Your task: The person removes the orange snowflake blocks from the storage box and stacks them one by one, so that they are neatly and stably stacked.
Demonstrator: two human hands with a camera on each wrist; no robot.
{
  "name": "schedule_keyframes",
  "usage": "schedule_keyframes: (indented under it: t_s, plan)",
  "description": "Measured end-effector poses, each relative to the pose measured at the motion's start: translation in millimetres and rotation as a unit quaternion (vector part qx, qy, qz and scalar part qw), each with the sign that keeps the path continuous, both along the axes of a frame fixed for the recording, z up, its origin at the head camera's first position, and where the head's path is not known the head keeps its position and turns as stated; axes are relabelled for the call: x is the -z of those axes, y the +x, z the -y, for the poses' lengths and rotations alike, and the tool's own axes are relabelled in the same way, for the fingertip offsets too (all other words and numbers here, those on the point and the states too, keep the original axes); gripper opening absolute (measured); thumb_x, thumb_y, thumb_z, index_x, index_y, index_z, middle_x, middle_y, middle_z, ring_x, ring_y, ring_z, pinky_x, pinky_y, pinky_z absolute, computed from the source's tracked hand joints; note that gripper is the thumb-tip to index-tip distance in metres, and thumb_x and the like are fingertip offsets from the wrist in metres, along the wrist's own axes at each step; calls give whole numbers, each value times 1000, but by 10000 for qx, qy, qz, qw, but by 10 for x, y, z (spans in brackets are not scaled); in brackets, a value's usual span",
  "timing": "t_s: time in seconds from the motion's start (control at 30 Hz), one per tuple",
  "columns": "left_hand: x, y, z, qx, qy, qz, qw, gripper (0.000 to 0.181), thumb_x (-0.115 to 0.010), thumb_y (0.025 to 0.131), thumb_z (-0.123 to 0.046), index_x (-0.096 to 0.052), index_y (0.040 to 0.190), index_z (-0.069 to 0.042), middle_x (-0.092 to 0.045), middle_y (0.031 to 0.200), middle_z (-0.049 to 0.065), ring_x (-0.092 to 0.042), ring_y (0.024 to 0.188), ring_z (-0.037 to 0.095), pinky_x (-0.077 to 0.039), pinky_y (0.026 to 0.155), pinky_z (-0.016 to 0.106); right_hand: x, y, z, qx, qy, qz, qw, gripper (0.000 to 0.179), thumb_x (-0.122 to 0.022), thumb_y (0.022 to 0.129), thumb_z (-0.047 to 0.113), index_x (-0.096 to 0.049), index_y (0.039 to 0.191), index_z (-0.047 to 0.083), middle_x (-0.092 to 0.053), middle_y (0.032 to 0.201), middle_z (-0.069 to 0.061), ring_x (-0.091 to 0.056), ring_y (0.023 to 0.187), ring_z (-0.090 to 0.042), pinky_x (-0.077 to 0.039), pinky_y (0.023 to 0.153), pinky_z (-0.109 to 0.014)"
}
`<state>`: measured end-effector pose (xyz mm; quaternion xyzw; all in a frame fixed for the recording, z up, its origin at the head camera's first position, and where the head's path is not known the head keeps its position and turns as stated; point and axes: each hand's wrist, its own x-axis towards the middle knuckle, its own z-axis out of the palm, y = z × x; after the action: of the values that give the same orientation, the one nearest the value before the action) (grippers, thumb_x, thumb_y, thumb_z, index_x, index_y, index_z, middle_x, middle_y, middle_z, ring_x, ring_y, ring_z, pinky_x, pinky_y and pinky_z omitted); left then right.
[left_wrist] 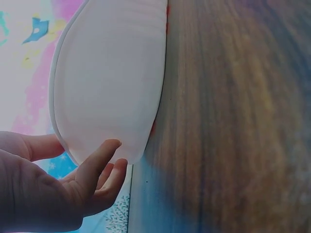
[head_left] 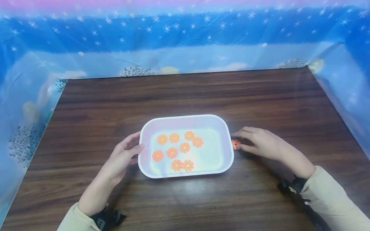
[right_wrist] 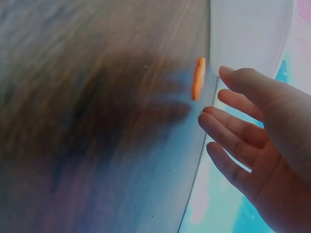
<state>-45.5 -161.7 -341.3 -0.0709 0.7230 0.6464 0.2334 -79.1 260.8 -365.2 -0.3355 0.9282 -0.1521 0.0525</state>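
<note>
A white oblong tub [head_left: 208, 166] is in the middle of the head view, with several flat orange notched discs [head_left: 171, 152] showing within its outline. My left hand [head_left: 122, 157] grips the tub's left end, thumb over the rim and other fingers against the outer wall. In the left wrist view, orange-red slivers [left_wrist: 154, 128] show along the tub's lower edge. Just outside its right end, a single orange notched disc [head_left: 235, 144] with a dark centre hole is on the table. My right hand [head_left: 261, 142] is beside this disc, fingers spread; the right wrist view shows its fingertips [right_wrist: 226, 71] apart from it.
The dark wood-grain table [head_left: 185, 96] stretches around the tub. A blue and pink snowflake-patterned cloth [head_left: 185, 35] stands behind the far edge and along both sides. Dark wrist-worn devices [head_left: 105, 219] are on both wrists.
</note>
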Motion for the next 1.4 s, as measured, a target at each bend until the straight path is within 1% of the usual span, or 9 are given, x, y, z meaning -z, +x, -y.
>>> schedule_keyframes:
  t_s: [0.2, 0.3, 0.43, 0.57, 0.67, 0.83, 1.0, 1.2, 1.4]
  plan:
    - [-5, 2, 10, -63, -35, 103, 9999, 57, -48, 97, -18, -23, 148, -9, -25, 151, 14, -35, 130, 32, -37, 96, 47, -74, 1, -1, 269, 12, 165, 9995, 41, -67, 87, 27, -59, 125, 13, -63, 108, -1, -61, 93, -13, -51, 77, -37]
    - [-5, -2, 8, -42, -36, 122, 9999, 57, -48, 97, -19, -22, 148, -10, -24, 152, 14, -34, 131, 32, -35, 98, 48, -123, -1, -20, 280, -126, 152, 9994, 42, -66, 88, 26, -58, 127, 12, -62, 111, -3, -61, 95, -16, -51, 78, -39]
    - [-11, 0, 5, -18, -85, 106, 9999, 57, -49, 97, -19, -24, 148, -10, -25, 151, 13, -34, 131, 31, -36, 96, 46, -205, -19, -57, 328, -350, -72, 9988, 41, -66, 88, 24, -58, 126, 12, -62, 113, -4, -61, 100, -18, -50, 81, -40]
    - [-19, 11, 15, -10, -135, 111, 9998, 57, -50, 97, -19, -25, 147, -9, -25, 151, 12, -33, 131, 31, -37, 96, 45, -276, -34, -82, 436, -517, -283, 9973, 42, -70, 85, 24, -60, 124, 14, -62, 113, -2, -60, 101, -13, -50, 81, -38]
    - [-16, 18, 22, -15, -113, 130, 9999, 57, -50, 96, -20, -25, 147, -9, -25, 152, 12, -32, 132, 31, -35, 96, 46, -310, -53, -91, 403, -671, -445, 9959, 43, -71, 83, 22, -60, 124, 16, -62, 113, 1, -59, 100, -9, -51, 79, -34]
    - [-17, 6, 8, -49, -74, 156, 9998, 57, -50, 96, -19, -25, 147, -10, -26, 151, 12, -31, 132, 30, -33, 97, 47, -326, -100, -61, 210, -987, -643, 9928, 43, -72, 82, 20, -60, 123, 20, -62, 113, 2, -58, 102, -9, -49, 81, -31]
    - [-33, 1, 6, -68, -44, 123, 9999, 56, -48, 97, -17, -24, 147, -9, -24, 151, 13, -30, 133, 32, -33, 98, 49, -353, -139, 90, 184, -1056, -414, 9934, 42, -74, 81, 24, -62, 121, 21, -61, 113, 2, -56, 106, -11, -48, 85, -36]
    - [-25, 10, -1, -34, -49, 38, 10000, 54, -46, 98, -14, -24, 146, -8, -25, 150, 15, -34, 129, 34, -35, 98, 49, -333, -192, 322, -363, -1220, -379, 9911, 46, -78, 76, 26, -63, 118, 16, -61, 113, 2, -56, 104, -13, -49, 83, -35]
    - [-34, 6, 20, -11, -132, 12, 9999, 54, -47, 98, -17, -24, 146, -9, -29, 147, 16, -37, 127, 33, -34, 98, 49, -360, -246, 637, -834, -1126, -100, 9901, 50, -78, 75, 33, -63, 120, 16, -61, 116, 2, -54, 110, -17, -44, 91, -40]
